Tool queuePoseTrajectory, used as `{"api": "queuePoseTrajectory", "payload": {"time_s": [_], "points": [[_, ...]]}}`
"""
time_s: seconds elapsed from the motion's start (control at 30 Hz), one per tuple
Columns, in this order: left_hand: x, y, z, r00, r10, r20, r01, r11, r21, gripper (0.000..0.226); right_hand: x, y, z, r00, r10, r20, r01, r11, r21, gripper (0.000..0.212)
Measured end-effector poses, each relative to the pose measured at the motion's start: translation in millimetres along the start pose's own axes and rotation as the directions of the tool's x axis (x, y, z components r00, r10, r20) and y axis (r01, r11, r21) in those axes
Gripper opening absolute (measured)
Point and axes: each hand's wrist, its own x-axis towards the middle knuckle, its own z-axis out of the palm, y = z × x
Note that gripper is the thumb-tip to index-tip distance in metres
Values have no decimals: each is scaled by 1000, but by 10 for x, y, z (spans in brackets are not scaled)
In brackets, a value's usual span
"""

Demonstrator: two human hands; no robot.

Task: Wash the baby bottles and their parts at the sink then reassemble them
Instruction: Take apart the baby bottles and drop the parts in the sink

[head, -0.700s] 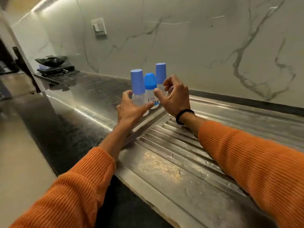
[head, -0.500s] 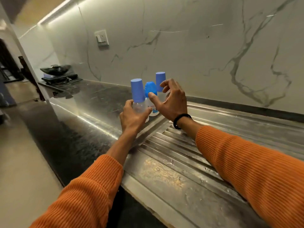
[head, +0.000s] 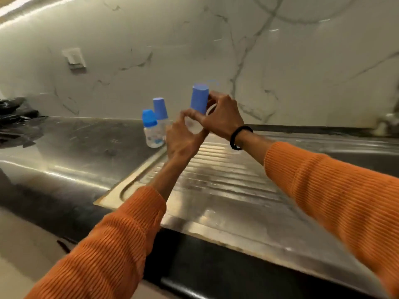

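Above the steel drainboard (head: pixel 226 190), both hands hold one clear baby bottle (head: pixel 195 125) with a tall blue cap (head: pixel 199 99), lifted clear of the surface and slightly tilted. Left hand (head: pixel 183 139): fingers curled round the bottle's lower body. Right hand (head: pixel 222 117): fingers and thumb curled round its upper part by the cap; black band on that wrist. Two more capped bottles stand upright on the dark counter (head: pixel 75 147), just beside the drainboard's left edge: short bottle (head: pixel 152 131) in front, taller bottle (head: pixel 160 113) touching behind.
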Motion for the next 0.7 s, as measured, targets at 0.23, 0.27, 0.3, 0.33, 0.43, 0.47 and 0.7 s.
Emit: {"api": "queuePoseTrajectory", "payload": {"time_s": [0.23,0.27,0.3,0.33,0.43,0.47,0.7], "points": [[-578,1202,847,959,246,141,-231,966,-119,62,-501,235,-1651,955,236,-180,-242,970,-16,45],[-686,1361,958,947,281,155,-261,955,-139,61,-596,272,-1865,945,265,-193,-273,962,-16,45],[-793,1497,1061,936,311,167,-286,945,-157,60,-692,302,-2060,935,290,-203,-299,954,-14,45],[-902,1618,1156,926,330,182,-299,938,-175,59,-790,316,-2240,927,310,-212,-321,947,-14,44],[-1194,1916,1380,902,364,231,-305,917,-256,55,-1059,338,-2717,905,347,-247,-362,932,-16,41],[-1265,2006,1439,894,379,238,-312,909,-276,53,-1143,350,-2847,898,356,-260,-370,929,-7,38],[-1591,2184,1805,830,445,336,-405,896,-184,55,-1585,706,-3278,835,499,-232,-465,865,187,40]]}}
